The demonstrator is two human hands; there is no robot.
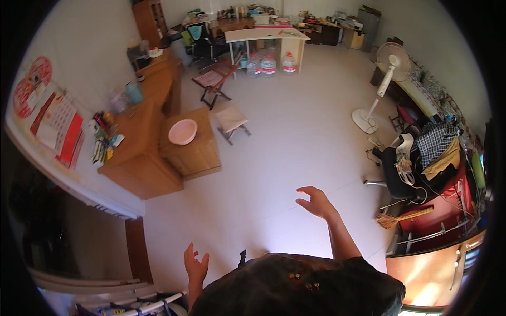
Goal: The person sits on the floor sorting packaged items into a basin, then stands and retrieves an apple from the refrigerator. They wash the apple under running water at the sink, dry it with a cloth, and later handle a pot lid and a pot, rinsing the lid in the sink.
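Both of my hands hang in the air over the pale floor (269,158) and hold nothing. My left hand (196,262) is at the lower left, beside the dark clothing (276,288), thumb and fingers apart. Further forward and to the right, my right hand (316,202) has its thumb and forefinger curved with a gap between them. A pink plastic basin (183,132) stands on a wooden cabinet (191,158) ahead on the left. Beside that cabinet is a folding stool (231,118) with a light fabric seat.
A wooden desk (134,158) lines the left wall. A pedestal fan (383,85) stands at the right, behind a black office chair (395,173) piled with clothes. A broom (403,217) lies below it. Large water bottles (268,65) stand under a white table (265,34).
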